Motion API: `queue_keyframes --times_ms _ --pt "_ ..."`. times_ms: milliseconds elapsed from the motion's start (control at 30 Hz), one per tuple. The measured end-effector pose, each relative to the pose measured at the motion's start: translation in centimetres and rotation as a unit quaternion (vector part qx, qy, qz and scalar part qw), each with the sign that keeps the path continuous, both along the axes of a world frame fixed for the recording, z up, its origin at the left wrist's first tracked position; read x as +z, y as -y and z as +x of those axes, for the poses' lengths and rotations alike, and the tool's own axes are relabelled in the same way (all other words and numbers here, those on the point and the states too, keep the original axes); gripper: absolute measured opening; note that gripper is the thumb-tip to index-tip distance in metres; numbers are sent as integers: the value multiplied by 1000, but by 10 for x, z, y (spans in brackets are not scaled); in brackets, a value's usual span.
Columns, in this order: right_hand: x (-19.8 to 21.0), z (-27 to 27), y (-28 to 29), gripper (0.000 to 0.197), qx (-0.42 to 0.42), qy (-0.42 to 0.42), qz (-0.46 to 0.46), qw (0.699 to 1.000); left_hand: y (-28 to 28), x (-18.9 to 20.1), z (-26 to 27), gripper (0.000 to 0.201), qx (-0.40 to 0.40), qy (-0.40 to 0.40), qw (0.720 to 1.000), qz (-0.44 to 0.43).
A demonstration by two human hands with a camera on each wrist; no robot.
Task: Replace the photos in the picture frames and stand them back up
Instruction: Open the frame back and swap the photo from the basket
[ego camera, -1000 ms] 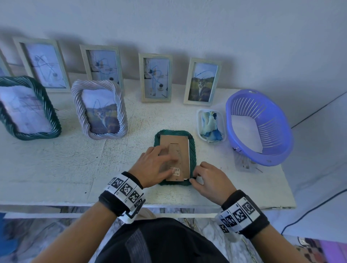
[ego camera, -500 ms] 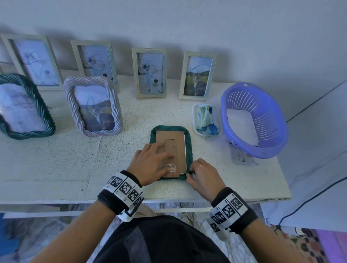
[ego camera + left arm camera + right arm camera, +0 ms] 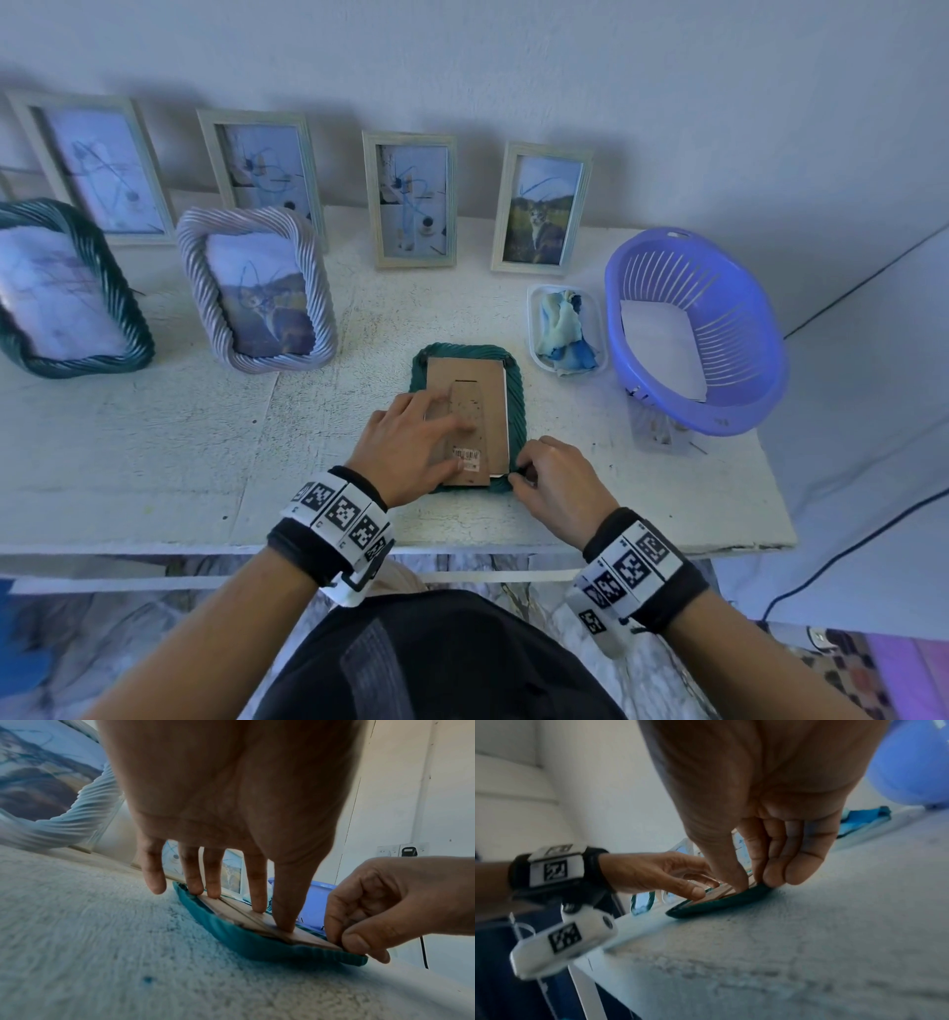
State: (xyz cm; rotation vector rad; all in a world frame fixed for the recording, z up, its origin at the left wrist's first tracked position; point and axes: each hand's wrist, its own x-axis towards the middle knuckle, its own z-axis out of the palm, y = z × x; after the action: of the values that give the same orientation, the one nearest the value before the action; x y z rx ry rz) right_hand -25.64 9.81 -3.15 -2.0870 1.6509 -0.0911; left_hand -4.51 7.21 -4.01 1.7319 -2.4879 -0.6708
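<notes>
Centrally, near the front edge of the white table (image 3: 154,462), I see the green rope-edged frame (image 3: 517,380) lying face down with its brown backing board (image 3: 464,375) upward. My left hand (image 3: 405,452) lies flat on that board, fingers (image 3: 257,892) spread and straight, tips pressing the cardboard. My right hand (image 3: 554,483) is curled at the frame's near right corner, thumb and forefinger pinching something small and dark there; what it is cannot be told. Behind stand six upright frames, among them a grey rope-edged frame (image 3: 257,298). To the right sit a small tray of cloth (image 3: 565,329) and a purple basket (image 3: 719,411).
</notes>
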Motion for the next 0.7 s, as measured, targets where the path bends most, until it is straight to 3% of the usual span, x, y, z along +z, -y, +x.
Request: queue_keyframes --times_ms 200,400,500,700 --pt "8 7 -1 19 36 -77 -26 996 -1 1 0 46 0 -4 1000 -3" --pt "0 8 6 16 -35 -8 41 999 -1 0 0 46 3 2 1000 0" --pt "1 5 2 16 -36 9 23 999 -1 0 1 46 4 2 1000 0" --pt "9 9 1 22 24 -81 -5 996 -1 -1 1 46 4 3 1000 -3"
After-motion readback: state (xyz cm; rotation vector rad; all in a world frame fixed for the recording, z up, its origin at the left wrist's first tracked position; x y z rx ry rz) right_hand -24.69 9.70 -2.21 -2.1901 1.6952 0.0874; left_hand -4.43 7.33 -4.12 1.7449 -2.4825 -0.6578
